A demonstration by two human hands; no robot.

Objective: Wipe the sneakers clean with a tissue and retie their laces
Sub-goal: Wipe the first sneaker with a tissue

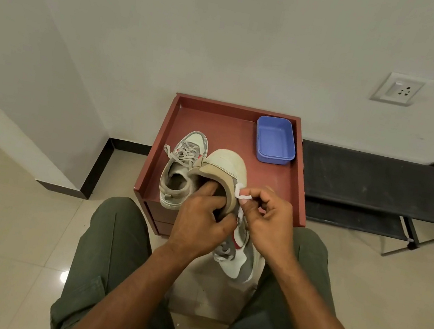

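Note:
A beige and grey sneaker (225, 166) with a red stripe is held up over my lap, heel away from me, toe down. My left hand (201, 219) grips it, fingers tucked into its opening. My right hand (267, 219) pinches a small white tissue (241, 193) against the shoe's right side near the collar. The second sneaker (181, 164) stands upright on the red-brown tray table (297, 184), its grey laces loose and trailing to the left.
A blue plastic tub (275, 141) sits in the table's back right corner. A black low rack (374, 183) stands to the right against the wall. My knees in green trousers (114, 247) flank the table's near edge on a tiled floor.

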